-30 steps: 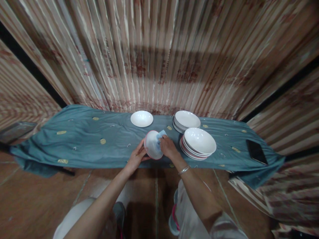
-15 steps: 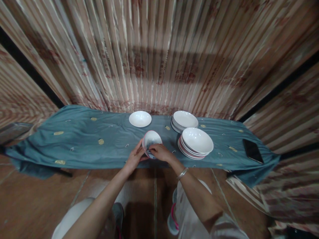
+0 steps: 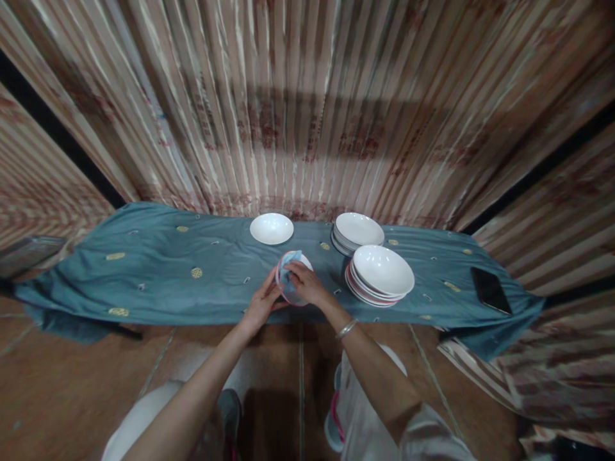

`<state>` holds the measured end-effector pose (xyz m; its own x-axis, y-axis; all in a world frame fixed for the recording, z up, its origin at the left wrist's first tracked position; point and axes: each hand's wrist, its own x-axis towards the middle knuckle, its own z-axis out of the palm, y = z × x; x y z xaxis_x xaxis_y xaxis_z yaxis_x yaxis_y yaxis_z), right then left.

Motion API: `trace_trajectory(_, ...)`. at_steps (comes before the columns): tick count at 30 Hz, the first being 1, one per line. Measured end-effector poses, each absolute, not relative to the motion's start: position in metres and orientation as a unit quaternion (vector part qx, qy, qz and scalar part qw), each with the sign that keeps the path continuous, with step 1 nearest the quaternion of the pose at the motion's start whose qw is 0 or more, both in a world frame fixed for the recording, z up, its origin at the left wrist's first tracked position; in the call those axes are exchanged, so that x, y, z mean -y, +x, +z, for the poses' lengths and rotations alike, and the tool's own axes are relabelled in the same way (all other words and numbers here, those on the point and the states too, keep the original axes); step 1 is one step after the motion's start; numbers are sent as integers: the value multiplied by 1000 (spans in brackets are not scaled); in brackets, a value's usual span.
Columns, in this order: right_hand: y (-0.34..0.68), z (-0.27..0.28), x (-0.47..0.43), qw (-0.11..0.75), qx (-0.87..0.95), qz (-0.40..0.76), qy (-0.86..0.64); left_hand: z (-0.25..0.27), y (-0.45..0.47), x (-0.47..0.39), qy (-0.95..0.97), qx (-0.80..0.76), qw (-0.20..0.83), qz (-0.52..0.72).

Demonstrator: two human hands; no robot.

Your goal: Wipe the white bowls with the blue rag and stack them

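Note:
Above the front edge of the cloth-covered table, my left hand (image 3: 262, 302) is closed on the left side of a small white bowl (image 3: 300, 299) with a reddish rim. The bowl is tilted, its inside turned up towards me. A light blue cloth (image 3: 290, 258) lies against the inside of the bowl, pinched in the fingers of my right hand (image 3: 307, 283). My right wrist wears a silver bangle (image 3: 346, 329). Part of the bowl and most of the cloth are hidden by the right hand.
A white shallow bowl (image 3: 271, 228) stands behind my hands. To the right are a stack of white plates (image 3: 359, 228) and a nearer stack of bowls (image 3: 383, 271). A black phone (image 3: 490, 290) lies on the blue tablecloth (image 3: 158, 269). A striped curtain (image 3: 307, 128) hangs behind.
My right hand has moved up a little inside the bowl with the blue cloth, which now shows near the upper rim. My left hand keeps its hold on the bowl.

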<state>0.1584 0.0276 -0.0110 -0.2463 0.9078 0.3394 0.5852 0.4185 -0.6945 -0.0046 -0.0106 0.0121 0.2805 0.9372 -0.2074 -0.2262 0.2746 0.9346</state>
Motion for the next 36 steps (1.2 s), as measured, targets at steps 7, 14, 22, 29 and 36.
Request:
trace_trajectory(7, 165, 8, -16, 215, 785, 124, -567, 18, -5, 13, 426, -421, 680, 423)
trace_trajectory(14, 164, 29, -4, 62, 783, 130, -605, 21, -4, 14, 425, -427, 676, 425)
trace_trajectory(22, 169, 31, -6, 107, 799, 247, -537, 15, -3, 11, 406, -430, 680, 433)
trace_trajectory(29, 162, 19, -16, 262, 719, 411, -495, 15, -4, 12, 401, -400, 686, 457)
trace_trajectory(36, 150, 20, -19, 444, 535, 547, -466, 17, -4, 14, 408, -390, 693, 449)
